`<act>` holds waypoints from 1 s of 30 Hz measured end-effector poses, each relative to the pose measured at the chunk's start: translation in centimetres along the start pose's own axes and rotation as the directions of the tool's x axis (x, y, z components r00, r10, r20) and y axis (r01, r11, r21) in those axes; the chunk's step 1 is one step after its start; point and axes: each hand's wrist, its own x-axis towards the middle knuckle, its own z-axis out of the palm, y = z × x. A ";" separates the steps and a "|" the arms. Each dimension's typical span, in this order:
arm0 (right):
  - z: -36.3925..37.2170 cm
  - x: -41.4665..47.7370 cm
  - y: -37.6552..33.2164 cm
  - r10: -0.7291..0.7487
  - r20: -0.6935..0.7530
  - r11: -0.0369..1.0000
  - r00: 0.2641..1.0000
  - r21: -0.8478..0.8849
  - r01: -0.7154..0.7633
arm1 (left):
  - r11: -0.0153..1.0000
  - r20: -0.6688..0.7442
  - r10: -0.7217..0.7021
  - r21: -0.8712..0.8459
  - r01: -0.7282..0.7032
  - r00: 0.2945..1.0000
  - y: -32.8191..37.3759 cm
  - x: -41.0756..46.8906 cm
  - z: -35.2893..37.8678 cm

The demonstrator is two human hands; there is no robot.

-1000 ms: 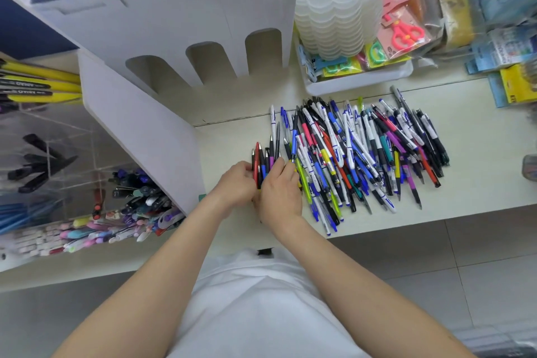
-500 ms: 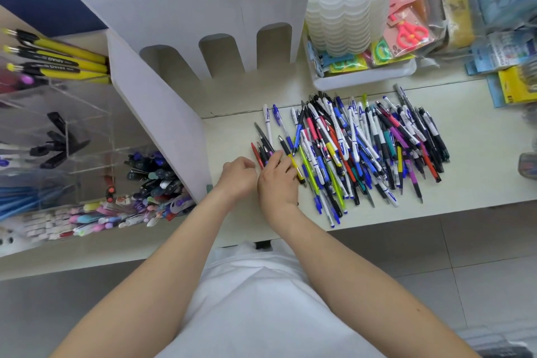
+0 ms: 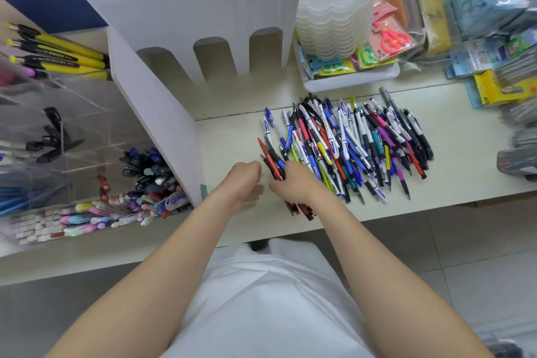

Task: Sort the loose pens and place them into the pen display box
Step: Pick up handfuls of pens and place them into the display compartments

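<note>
Head view, the only one I have: loose pens (image 3: 348, 148) lie fanned in a heap on the pale bench (image 3: 465, 160), mostly pointing the same way, which I read as a rough pre-sort that makes it easier to pull off matching ones. My right hand (image 3: 293, 183) sits at the heap's left edge, clenched around a bundle of red and dark pens (image 3: 271, 163); their ends stick out above the knuckles and below the wrist, so I judge the grip is gathering one colour group into a single handful. My left hand (image 3: 244, 180) hovers just beside it, fingers curled loosely; I cannot tell whether it holds anything. The white pen display box (image 3: 162, 113) stands to the left, its arched slots showing nothing inside, close enough for a short carry.
</note>
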 end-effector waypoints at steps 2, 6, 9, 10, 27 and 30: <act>-1.8 -1.2 0.3 0.010 0.096 0.972 0.995 0.231 -0.032 | 1.000 -0.021 0.007 -0.023 -0.007 1.000 -0.1 -0.2 0.8; -4.0 -3.5 0.9 -0.018 0.136 0.877 0.991 0.478 -0.050 | 0.993 0.004 0.015 -0.114 -0.015 1.000 0.3 -1.8 1.6; -4.0 -4.5 0.6 -0.110 0.064 0.850 0.992 0.523 0.060 | 0.973 0.224 0.171 -0.191 -0.129 0.960 1.8 -4.0 2.4; -3.9 -4.9 0.3 -0.136 0.036 0.847 0.990 0.522 0.098 | 0.963 0.275 0.224 -0.209 -0.169 0.935 2.2 -4.5 2.7; -5.6 -7.0 -2.2 -0.182 -0.032 0.726 0.983 0.669 0.156 | 0.798 0.035 0.377 -0.519 -0.306 0.926 4.3 -6.1 2.7; -5.6 -6.9 -2.3 0.011 -0.113 0.590 0.994 0.803 0.085 | 0.729 -0.107 0.415 -0.556 -0.400 0.904 5.6 -6.3 2.3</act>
